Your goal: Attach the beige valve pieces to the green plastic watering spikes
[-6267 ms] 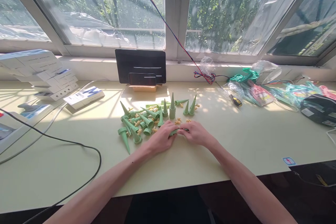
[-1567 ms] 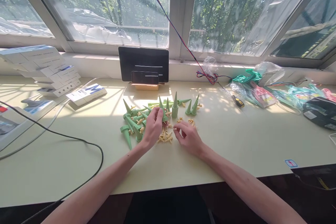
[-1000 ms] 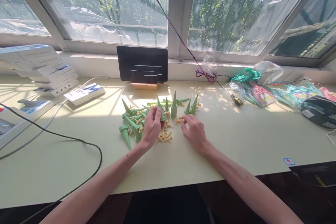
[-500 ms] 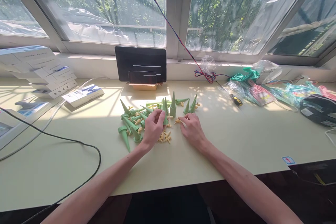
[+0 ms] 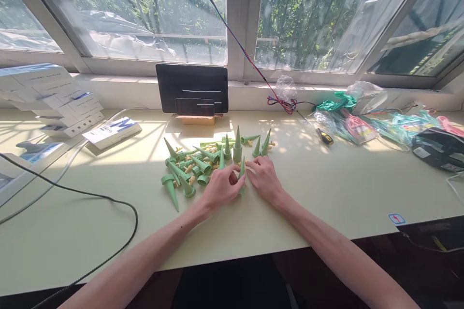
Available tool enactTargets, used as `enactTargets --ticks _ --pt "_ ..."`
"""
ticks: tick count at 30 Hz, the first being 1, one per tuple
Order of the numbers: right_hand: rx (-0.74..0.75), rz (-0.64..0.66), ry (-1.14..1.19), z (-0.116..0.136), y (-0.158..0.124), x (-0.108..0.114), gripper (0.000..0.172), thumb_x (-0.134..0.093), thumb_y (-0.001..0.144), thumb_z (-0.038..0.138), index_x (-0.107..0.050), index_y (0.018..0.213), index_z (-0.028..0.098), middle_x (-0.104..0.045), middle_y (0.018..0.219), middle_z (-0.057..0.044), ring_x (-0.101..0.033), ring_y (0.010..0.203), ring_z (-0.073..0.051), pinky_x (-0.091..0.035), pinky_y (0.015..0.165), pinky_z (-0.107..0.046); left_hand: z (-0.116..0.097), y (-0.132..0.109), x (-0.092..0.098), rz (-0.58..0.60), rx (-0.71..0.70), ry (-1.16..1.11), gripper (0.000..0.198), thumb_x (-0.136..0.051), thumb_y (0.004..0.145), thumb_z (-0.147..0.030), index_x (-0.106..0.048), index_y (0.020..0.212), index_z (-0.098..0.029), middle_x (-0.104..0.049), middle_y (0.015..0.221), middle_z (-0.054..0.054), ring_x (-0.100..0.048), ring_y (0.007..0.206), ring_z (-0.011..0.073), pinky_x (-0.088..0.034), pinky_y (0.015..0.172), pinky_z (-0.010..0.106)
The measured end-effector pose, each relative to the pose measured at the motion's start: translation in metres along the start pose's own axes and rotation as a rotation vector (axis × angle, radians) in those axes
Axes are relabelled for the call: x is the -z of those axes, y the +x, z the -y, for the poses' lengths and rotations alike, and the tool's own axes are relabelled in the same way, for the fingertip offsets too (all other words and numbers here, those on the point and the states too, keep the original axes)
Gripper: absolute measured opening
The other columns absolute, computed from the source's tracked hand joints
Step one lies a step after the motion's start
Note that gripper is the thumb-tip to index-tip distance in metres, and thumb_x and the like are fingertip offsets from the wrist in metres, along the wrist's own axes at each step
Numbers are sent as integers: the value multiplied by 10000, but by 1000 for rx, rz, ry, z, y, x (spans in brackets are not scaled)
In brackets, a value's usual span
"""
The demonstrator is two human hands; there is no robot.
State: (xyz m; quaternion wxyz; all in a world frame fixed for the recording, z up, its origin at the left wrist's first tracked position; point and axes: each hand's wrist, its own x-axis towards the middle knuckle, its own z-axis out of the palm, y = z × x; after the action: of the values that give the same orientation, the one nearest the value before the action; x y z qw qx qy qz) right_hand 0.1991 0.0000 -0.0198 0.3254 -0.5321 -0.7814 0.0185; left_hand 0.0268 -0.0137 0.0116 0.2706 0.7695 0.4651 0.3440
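Note:
A heap of green plastic cones (image 5: 188,166) lies on the pale tabletop (image 5: 326,193), mixed with small tan plugs (image 5: 189,169). Several cones stand upright (image 5: 238,144) behind the heap. My left hand (image 5: 221,188) is closed around one green cone (image 5: 241,174), its tip pointing up. My right hand (image 5: 264,179) is right beside it, fingers curled in a pinch close to that cone; whatever they grip is too small to make out.
A dark tablet (image 5: 192,88) with a phone (image 5: 195,106) leans against the window sill. White boxes (image 5: 61,101) are stacked at the left, and a black cable (image 5: 108,198) loops across the table. A screwdriver (image 5: 324,136) and plastic bags (image 5: 362,120) lie at the right.
My left hand has come back from the heap towards me, carrying a green cone. My right hand has shifted slightly left and now meets it.

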Motion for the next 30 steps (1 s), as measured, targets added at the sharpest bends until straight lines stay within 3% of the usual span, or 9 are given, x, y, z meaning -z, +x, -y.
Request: enactTargets --ticks 4,8,22,30 --pt "4 10 19 1 0 1 181 -589 919 170 -732 1029 189 -576 864 -76 -497 864 -234 -419 828 -370 4 0 -1 -23 24 31 238 -584 861 -320 -589 1053 -179 -615 584 -36 -534 504 127 -427 578 246" --pt "13 40 27 4 0 3 213 -572 926 156 -731 1058 204 -569 890 -76 -495 880 -231 -405 833 -367 6 1 -1 -31 38 58 290 -567 868 -295 -520 1133 -185 -597 574 -58 -510 486 121 -415 565 238" --pt "39 103 47 2 1 2 286 -522 946 102 -744 1061 241 -576 915 -77 -506 899 -224 -396 842 -365 8 2 0 -27 12 140 176 -548 859 -216 -558 1034 -195 -601 598 -57 -523 517 118 -396 560 233" --pt "10 108 72 2 3 5 151 -614 903 123 -723 976 198 -597 919 -72 -521 914 -231 -400 874 -382 8 2 1 -168 -106 107 70 -545 889 -213 -580 946 -191 -534 567 -72 -423 470 82 -366 530 211"
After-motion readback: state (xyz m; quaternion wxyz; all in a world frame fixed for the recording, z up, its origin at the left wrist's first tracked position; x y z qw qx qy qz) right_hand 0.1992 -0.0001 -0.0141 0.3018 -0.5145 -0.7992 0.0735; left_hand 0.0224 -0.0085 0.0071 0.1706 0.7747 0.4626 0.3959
